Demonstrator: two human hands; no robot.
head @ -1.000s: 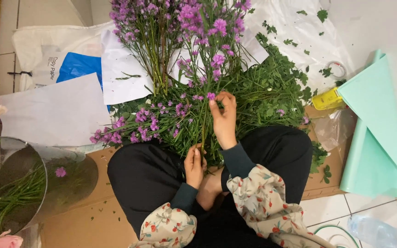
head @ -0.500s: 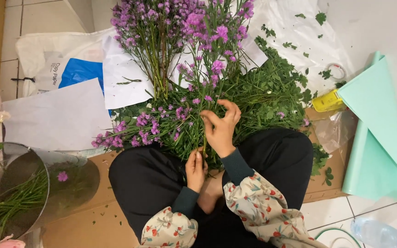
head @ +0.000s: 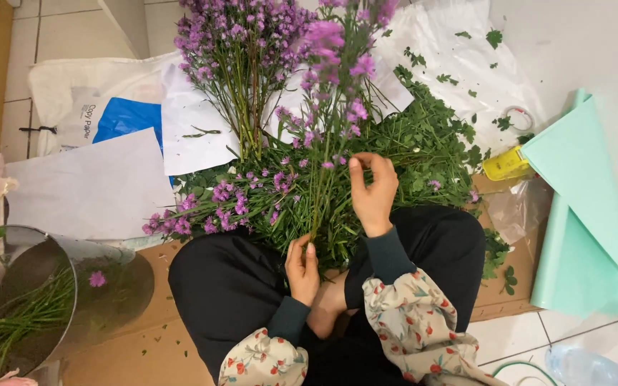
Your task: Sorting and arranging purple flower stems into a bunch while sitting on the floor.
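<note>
The left hand pinches the lower ends of a few purple flower stems; just above that grip, the right hand curls its fingers around the same stems. Beyond lies a white-and-blue paper package; right of the grip, mint-green folded paper and a yellow tape dispenser.

1. Purple flower stem: long, thin and green, topped with small purple blooms; upright, leaning slightly right, base pinched in left hand, upper part touched by fingers of right hand.
2. Heap of purple flowers: many leafy green stems with purple heads, lying across the lap and onto the white paper, blooms pointing left and away.
</note>
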